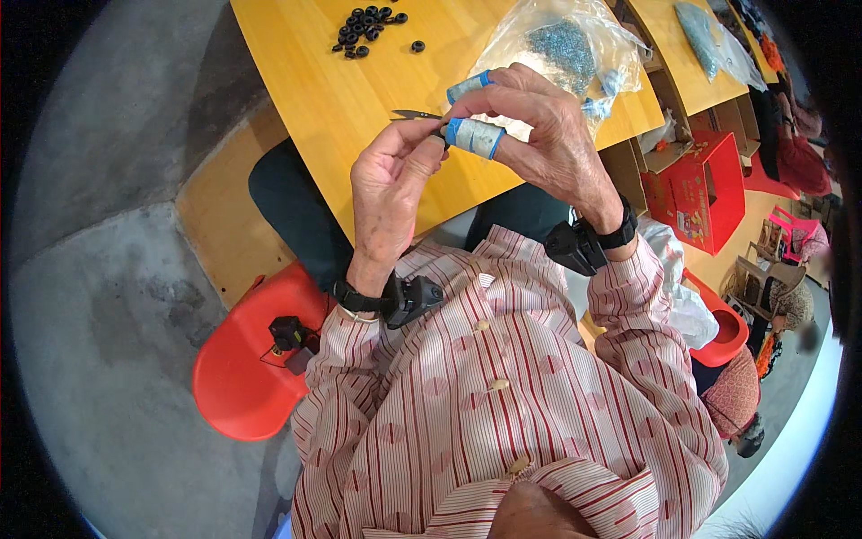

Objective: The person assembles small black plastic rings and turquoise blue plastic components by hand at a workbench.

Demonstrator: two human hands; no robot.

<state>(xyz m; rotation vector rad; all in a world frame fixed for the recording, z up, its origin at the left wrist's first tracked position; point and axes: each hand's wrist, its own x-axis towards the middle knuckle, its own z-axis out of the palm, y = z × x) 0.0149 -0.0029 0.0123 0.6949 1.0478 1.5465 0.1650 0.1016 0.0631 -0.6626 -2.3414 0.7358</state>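
Note:
Above the yellow table, my left hand (391, 184) pinches a small black rubber ring (441, 133) between thumb and forefinger. My right hand (552, 126) meets it from the right, fingers bent together. Blue-and-white tape (478, 136) wraps its thumb and a finger (469, 87). A thin, dark, pointed blade (413, 114) juts out leftward past my left fingertips, seemingly from the right hand's grip; its handle is hidden. Farther back on the table lies a loose pile of black rings (364, 27), with one ring (417, 46) apart from the rest.
A clear plastic bag with blue glittery bits (564, 49) lies open on the yellow table (310, 99) beyond my right hand. A red box (705, 193) stands to the right, a red stool (238, 359) at lower left. Other people sit along the far right.

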